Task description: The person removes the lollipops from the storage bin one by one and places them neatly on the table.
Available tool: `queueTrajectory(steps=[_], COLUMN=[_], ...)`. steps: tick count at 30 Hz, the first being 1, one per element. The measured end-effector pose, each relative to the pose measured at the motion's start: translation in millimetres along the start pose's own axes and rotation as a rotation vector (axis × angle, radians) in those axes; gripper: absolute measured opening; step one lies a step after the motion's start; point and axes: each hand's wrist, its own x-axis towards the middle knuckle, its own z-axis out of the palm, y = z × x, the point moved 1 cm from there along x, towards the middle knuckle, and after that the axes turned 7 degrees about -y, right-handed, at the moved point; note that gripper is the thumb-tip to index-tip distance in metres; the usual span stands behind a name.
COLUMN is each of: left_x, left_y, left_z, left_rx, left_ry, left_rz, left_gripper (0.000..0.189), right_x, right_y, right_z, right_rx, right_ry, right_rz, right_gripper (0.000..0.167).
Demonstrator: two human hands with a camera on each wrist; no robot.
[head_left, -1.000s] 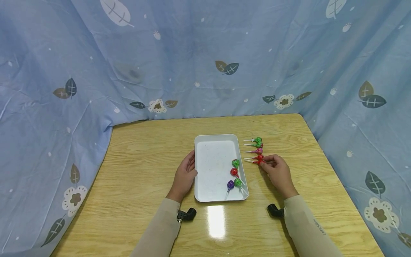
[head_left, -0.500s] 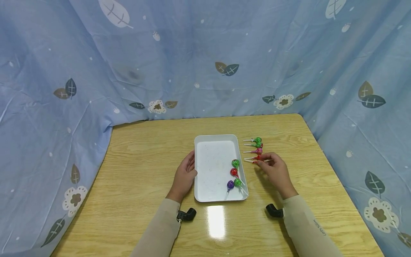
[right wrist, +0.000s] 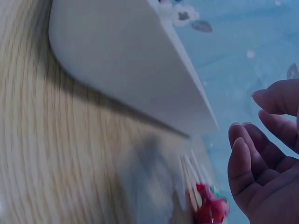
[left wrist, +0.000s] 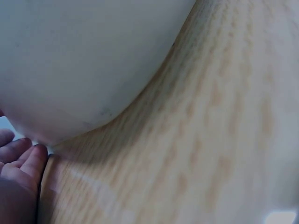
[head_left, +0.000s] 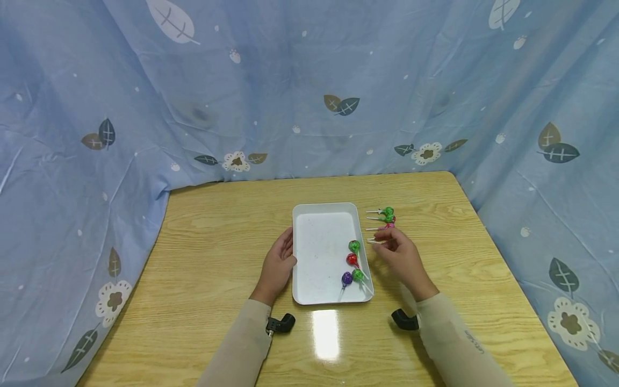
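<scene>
My left hand (head_left: pixel 278 266) rests against the left side of a white rectangular tray (head_left: pixel 314 252), with its fingertips (left wrist: pixel 37 156) touching the outer wall near the tabletop in the left wrist view. Inside the tray's right side lie wrapped lollipops: two green, one red (head_left: pixel 352 259) and one purple (head_left: pixel 346 278). My right hand (head_left: pixel 401 258) hovers right of the tray, fingers loosely bent. In the right wrist view thumb and fingers are apart with nothing between them. Red lollipops (right wrist: pixel 210 205) lie below it; in the head view the hand hides their heads, leaving the white sticks visible.
Beyond the right hand, a pink lollipop (head_left: pixel 389 227) and two green-wrapped lollipops (head_left: pixel 388 211) lie in a row, sticks toward the tray. The wooden table (head_left: pixel 217 242) meets a blue patterned curtain (head_left: pixel 271 107) at the back and sides.
My right hand has come off the nearest red lollipop and shifted left toward the tray, covering more of the row. The left hand and tray have stayed put.
</scene>
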Motion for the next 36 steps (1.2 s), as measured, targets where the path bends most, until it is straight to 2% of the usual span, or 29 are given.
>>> queueTrajectory(steps=[18, 26, 36], left_x=[-0.6, 0.0, 0.0], left_y=[0.1, -3.7, -3.4], left_z=[-0.2, -0.8, -0.5], left_rx=[0.001, 0.018, 0.014], left_ry=[0.001, 0.000, -0.001], left_rz=[0.008, 0.008, 0.004], left_gripper=[0.078, 0.078, 0.078], right_x=[1.9, 1.6, 2.5], right_y=[-26.9, -29.9, -40.9], right_z=[37.5, 53.9, 69.8], right_rx=[-0.036, -0.088, -0.276], right_ry=[-0.171, -0.182, -0.150], right_rz=[-0.006, -0.018, 0.025], right_gripper=[0.029, 0.036, 0.038])
